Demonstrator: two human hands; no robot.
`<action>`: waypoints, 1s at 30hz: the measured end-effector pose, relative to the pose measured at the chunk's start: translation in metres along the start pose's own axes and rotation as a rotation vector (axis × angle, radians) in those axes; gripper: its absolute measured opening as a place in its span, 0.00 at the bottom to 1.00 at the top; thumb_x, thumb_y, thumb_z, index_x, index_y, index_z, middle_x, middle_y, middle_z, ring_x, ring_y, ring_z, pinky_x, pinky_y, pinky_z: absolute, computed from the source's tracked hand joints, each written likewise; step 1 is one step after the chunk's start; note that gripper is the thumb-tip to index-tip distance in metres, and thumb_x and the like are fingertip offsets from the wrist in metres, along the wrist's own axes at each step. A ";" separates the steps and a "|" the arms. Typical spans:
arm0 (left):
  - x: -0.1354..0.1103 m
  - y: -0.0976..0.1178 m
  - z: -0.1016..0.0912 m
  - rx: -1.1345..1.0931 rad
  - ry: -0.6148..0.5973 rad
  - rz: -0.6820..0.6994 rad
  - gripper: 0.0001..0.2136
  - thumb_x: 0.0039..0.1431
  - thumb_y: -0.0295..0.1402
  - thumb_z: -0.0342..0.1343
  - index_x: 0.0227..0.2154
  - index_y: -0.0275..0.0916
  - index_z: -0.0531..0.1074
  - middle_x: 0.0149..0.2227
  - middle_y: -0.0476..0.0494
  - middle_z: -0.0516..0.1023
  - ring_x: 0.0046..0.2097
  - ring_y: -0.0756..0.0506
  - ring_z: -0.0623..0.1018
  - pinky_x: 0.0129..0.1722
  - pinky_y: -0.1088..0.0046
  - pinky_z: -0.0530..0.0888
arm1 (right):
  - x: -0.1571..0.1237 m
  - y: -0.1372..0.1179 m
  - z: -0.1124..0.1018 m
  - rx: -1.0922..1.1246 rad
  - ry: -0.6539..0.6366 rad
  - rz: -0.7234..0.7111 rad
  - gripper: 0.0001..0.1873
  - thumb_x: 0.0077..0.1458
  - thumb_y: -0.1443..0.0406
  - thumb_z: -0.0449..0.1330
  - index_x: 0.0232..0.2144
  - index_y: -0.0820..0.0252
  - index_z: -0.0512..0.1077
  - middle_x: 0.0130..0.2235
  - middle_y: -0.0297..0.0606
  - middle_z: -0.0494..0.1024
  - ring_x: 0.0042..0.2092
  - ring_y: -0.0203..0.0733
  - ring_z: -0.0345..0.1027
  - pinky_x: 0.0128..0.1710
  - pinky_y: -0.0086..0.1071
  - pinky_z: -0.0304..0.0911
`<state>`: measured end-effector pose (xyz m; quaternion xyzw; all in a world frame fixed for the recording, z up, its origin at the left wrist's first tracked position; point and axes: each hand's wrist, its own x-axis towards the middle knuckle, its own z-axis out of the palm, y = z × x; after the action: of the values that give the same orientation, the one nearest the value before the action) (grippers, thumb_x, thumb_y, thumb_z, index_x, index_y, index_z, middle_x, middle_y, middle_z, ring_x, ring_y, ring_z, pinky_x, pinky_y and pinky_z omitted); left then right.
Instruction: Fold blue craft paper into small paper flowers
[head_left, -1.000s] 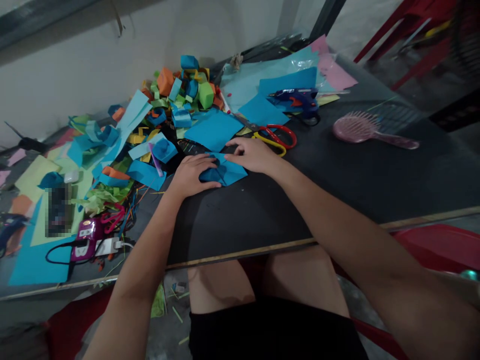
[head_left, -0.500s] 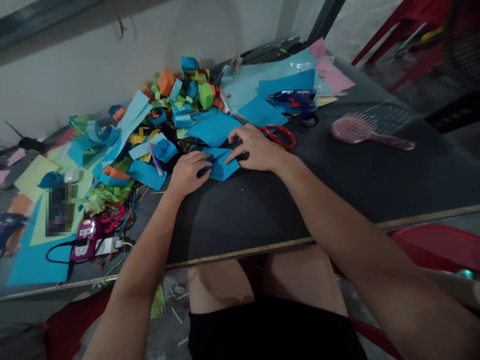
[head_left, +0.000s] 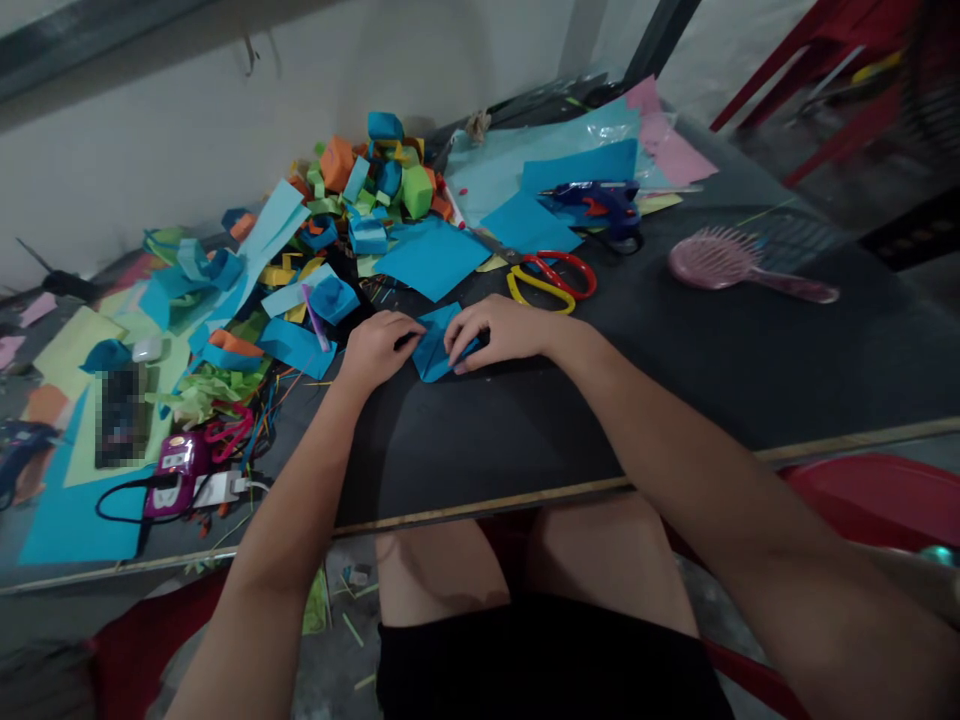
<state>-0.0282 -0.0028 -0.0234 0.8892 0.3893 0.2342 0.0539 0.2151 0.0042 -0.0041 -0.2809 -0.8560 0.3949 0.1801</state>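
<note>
A small folded piece of blue paper (head_left: 433, 346) lies on the dark table (head_left: 675, 360) in front of me. My left hand (head_left: 375, 350) pinches its left side with curled fingers. My right hand (head_left: 499, 332) grips its right side, fingers bent over the fold. The two hands almost touch across the paper. Much of the sheet is hidden under my fingers.
Red and yellow scissors (head_left: 551, 280) lie just behind my right hand, with a blue glue gun (head_left: 600, 205) and a pink hairbrush (head_left: 735, 262) farther right. A heap of coloured folded paper pieces (head_left: 360, 195) and flat blue sheets (head_left: 431, 257) fills the left and back. A purple device with cables (head_left: 176, 470) sits front left.
The blue paper has been folded smaller. My right hand slid back from the far edge toward me and closed on the paper; my left hand curled from flat into a pinch.
</note>
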 end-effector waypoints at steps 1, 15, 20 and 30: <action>0.000 0.000 0.000 -0.002 -0.003 0.000 0.07 0.62 0.30 0.55 0.37 0.40 0.79 0.40 0.44 0.82 0.42 0.44 0.79 0.42 0.68 0.75 | 0.000 0.000 0.000 0.014 0.002 0.022 0.10 0.49 0.56 0.67 0.30 0.53 0.83 0.42 0.37 0.82 0.42 0.44 0.75 0.46 0.36 0.66; 0.000 0.002 0.001 -0.035 -0.013 0.014 0.08 0.62 0.30 0.54 0.37 0.40 0.79 0.41 0.43 0.81 0.43 0.44 0.78 0.42 0.66 0.75 | 0.004 -0.005 0.006 -0.151 0.180 0.359 0.11 0.47 0.56 0.68 0.27 0.58 0.81 0.28 0.38 0.80 0.31 0.40 0.72 0.30 0.32 0.60; 0.001 0.004 -0.002 -0.096 -0.059 0.014 0.08 0.60 0.35 0.57 0.38 0.39 0.78 0.43 0.41 0.79 0.45 0.43 0.78 0.46 0.64 0.75 | 0.006 -0.004 0.010 -0.159 0.213 0.389 0.12 0.47 0.56 0.67 0.27 0.58 0.80 0.29 0.39 0.81 0.31 0.40 0.72 0.30 0.32 0.60; 0.003 0.005 -0.002 -0.148 -0.148 -0.022 0.26 0.53 0.56 0.60 0.44 0.40 0.77 0.46 0.39 0.76 0.48 0.39 0.76 0.49 0.60 0.72 | 0.007 -0.009 0.012 -0.181 0.240 0.403 0.10 0.46 0.57 0.68 0.26 0.59 0.80 0.27 0.37 0.79 0.29 0.38 0.69 0.29 0.32 0.58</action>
<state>-0.0245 -0.0041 -0.0189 0.8933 0.3756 0.1957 0.1507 0.2000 -0.0028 -0.0036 -0.5056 -0.7871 0.3085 0.1723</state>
